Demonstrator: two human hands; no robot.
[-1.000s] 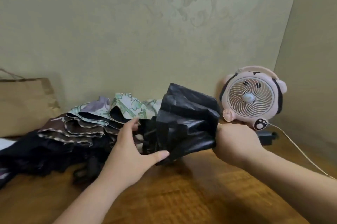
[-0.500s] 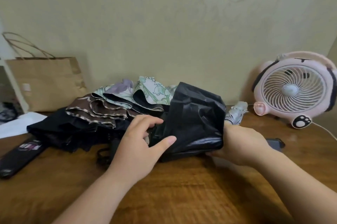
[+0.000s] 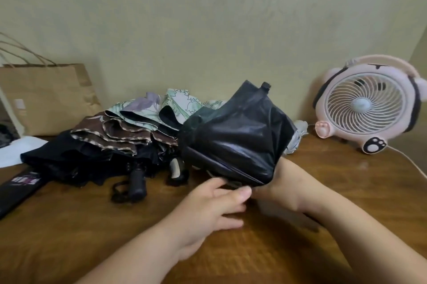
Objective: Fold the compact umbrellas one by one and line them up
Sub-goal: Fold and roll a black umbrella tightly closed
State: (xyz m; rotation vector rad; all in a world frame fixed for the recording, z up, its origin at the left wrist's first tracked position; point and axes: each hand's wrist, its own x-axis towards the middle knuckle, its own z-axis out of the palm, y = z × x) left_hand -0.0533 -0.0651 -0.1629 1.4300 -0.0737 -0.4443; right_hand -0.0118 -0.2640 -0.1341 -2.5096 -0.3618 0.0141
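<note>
Grip first: your right hand (image 3: 285, 183) holds the black compact umbrella (image 3: 235, 142) from beneath, at its lower end. The fingers are hidden under the canopy, but the umbrella stands clear of the wooden table (image 3: 346, 193), tilted up and away from you, so I judge the hold firm. That tilt lets the loose panels hang toward you for gathering. Your left hand (image 3: 215, 202) is just beside the right, fingers straight, tips at the lower hem, closed on nothing. It looks ready to smooth the folds.

Surroundings: a heap of unfolded umbrellas lies just left of the held one: a brown trimmed umbrella (image 3: 111, 135), a floral umbrella (image 3: 166, 105) and a black one with its handle (image 3: 138, 179) toward you. A printed black sleeve (image 3: 20, 185) lies at far left, with a paper bag (image 3: 46, 98) behind it.

Obstacles: the pink fan (image 3: 367, 103) and its cord (image 3: 409, 161) take up the right side. The near table looks the better place for a row.
</note>
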